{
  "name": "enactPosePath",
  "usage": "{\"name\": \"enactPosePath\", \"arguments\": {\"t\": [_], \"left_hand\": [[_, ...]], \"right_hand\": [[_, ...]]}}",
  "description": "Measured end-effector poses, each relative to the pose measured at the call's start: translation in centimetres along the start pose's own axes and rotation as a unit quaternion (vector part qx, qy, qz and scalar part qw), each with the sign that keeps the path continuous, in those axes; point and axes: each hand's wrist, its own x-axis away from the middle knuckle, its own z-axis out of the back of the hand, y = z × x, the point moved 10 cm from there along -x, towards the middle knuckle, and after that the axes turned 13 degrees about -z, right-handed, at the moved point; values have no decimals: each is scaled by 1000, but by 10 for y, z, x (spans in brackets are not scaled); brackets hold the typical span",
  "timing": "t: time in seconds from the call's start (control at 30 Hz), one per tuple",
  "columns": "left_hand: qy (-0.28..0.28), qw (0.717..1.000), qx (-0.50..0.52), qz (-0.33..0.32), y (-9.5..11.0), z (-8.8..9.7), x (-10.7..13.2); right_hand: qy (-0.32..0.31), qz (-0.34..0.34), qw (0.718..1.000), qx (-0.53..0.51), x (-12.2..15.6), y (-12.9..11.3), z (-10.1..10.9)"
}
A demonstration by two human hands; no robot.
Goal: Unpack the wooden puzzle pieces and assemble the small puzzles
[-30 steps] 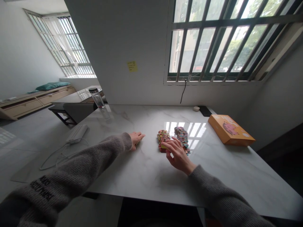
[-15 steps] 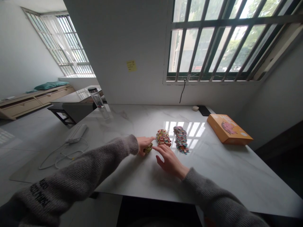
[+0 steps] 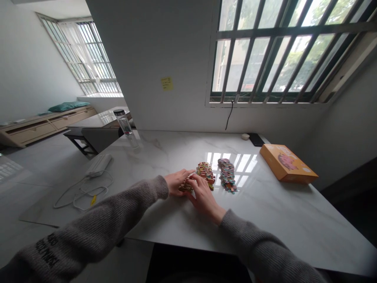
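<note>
A small stack of colourful puzzle pieces (image 3: pixel 185 185) lies on the white marble table (image 3: pixel 265 204), pressed between my two hands. My left hand (image 3: pixel 175 181) lies flat against its left side with fingers stretched over it. My right hand (image 3: pixel 202 195) curls its fingers against the stack's right side. Just right of them stands a second stack of pieces (image 3: pixel 205 173), and beyond it a third stack (image 3: pixel 227 174).
An orange puzzle box (image 3: pixel 287 162) lies at the right. A clear water bottle (image 3: pixel 125 126) stands at the back left, a white power adapter (image 3: pixel 99 165) with its cable at the left edge. A black phone (image 3: pixel 255 139) and a small white object lie near the wall.
My left hand slid a small stack rightwards towards the other stacks. My right hand left the middle stack and came to meet it, so both hands now hold the small stack.
</note>
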Motion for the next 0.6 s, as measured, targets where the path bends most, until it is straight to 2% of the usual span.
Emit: {"name": "enactPosePath", "arguments": {"t": [0.13, 0.2, 0.3, 0.43, 0.6], "left_hand": [[50, 998, 25, -7, -5, 3, 25], [106, 993, 46, 20, -16, 2, 42], [181, 971, 138, 71, -32, -11, 60], [240, 932, 254, 93, -31, -32, 56], [298, 925, 219, 90, -20, -34, 49]], "right_hand": [[-13, -6, 1000, -10, -1, 4, -3], [-25, -15, 999, -24, -2, 5, -6], [-47, -19, 997, -51, -2, 6, -12], [-83, -4, 993, -84, -1, -1, -20], [-102, -15, 987, -126, 0, -5, -25]]}}
